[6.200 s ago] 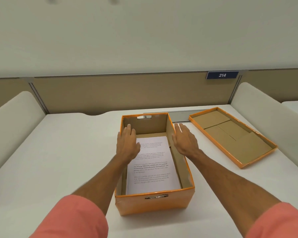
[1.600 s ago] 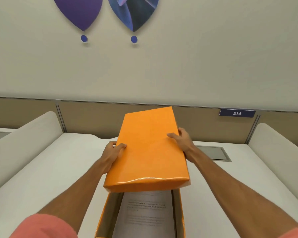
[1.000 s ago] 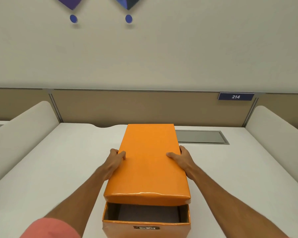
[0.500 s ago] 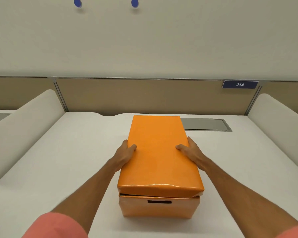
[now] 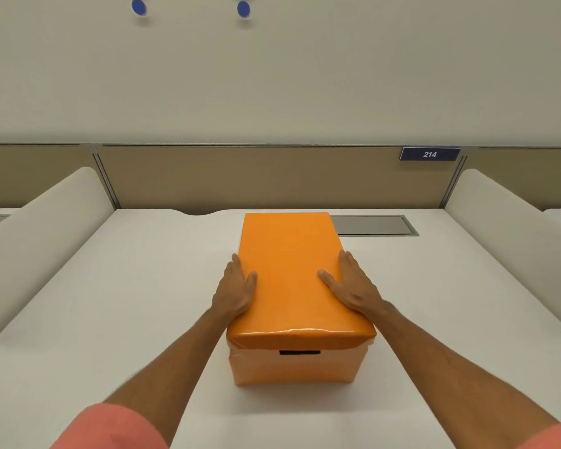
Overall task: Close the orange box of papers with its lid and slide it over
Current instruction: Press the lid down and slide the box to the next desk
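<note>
The orange box stands in the middle of the white desk, its handle slot facing me. The orange lid sits flat on top and covers it fully; the papers inside are hidden. My left hand grips the lid's left edge, thumb on top and fingers down the side. My right hand holds the right edge the same way.
A grey metal cable hatch is set into the desk behind the box on the right. Padded white dividers rise at the left and right. A tan back panel with a blue "214" plate closes the far side.
The lid came down from a raised tilt above the open box and now sits closed on it. Both hands stayed on its side edges and the papers went out of sight.
</note>
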Demonstrator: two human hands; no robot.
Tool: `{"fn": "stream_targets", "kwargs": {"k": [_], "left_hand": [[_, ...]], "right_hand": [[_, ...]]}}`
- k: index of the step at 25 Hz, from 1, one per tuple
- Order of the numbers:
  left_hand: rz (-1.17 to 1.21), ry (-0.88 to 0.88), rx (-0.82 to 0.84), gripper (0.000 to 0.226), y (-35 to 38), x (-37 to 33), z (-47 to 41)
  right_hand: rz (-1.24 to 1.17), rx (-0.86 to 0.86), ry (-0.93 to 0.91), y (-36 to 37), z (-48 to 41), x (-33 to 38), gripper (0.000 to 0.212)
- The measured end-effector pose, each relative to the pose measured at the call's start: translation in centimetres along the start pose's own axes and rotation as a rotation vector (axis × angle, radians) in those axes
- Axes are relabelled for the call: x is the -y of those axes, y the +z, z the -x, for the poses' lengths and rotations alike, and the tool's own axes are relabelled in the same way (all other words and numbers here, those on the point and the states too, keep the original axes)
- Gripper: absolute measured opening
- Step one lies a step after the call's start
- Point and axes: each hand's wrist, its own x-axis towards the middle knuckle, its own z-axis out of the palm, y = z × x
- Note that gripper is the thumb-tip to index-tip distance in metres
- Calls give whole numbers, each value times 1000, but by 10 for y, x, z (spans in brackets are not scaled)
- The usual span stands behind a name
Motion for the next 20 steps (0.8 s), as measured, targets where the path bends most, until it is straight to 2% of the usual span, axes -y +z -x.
{"fn": "stream_targets", "kwargs": {"k": [12,15,17,20], "left_hand": [[-139,49,-76,66,18,11,6],[-328,85,-137,67,16,10,-5],[-359,135,-174,74,11,3,-22],[-353,210,-117,82,5,-13,-56]], "right_hand": [[92,-58,-6,20,3,-9,86],[158,-189,-22,17,-5,-6,79],[173,-301,-48,10,-20,2,73],[206,-285,-100,0,-52,14,74]]}}
